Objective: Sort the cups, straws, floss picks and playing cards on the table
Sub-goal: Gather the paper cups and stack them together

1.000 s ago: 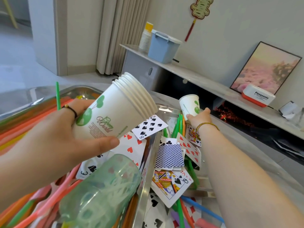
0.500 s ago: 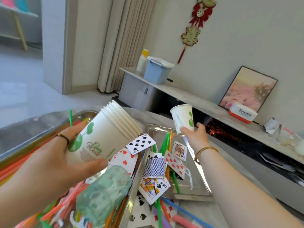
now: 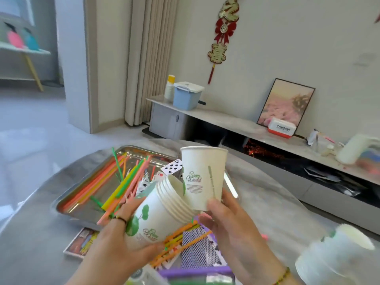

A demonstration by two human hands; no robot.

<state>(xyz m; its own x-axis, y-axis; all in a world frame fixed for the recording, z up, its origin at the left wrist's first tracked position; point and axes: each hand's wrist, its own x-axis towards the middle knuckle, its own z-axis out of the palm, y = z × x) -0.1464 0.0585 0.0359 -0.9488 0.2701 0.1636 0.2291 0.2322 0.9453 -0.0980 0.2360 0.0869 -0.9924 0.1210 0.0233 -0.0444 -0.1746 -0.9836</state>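
Observation:
My left hand grips a stack of white paper cups with green print, tilted with its mouth up and to the right. My right hand holds a single paper cup upright by its base, its bottom edge at the mouth of the stack. Behind them a steel tray holds many coloured straws and some playing cards. More straws and a blue-backed card lie below my hands.
A card box lies on the grey table left of my left hand. Another stack of white cups lies blurred at the lower right. A purple-rimmed container sits at the bottom edge. A low cabinet runs along the far wall.
My right hand lifted a single cup off the table and brought it back to the stack in my left hand. The camera tilted up and drew back.

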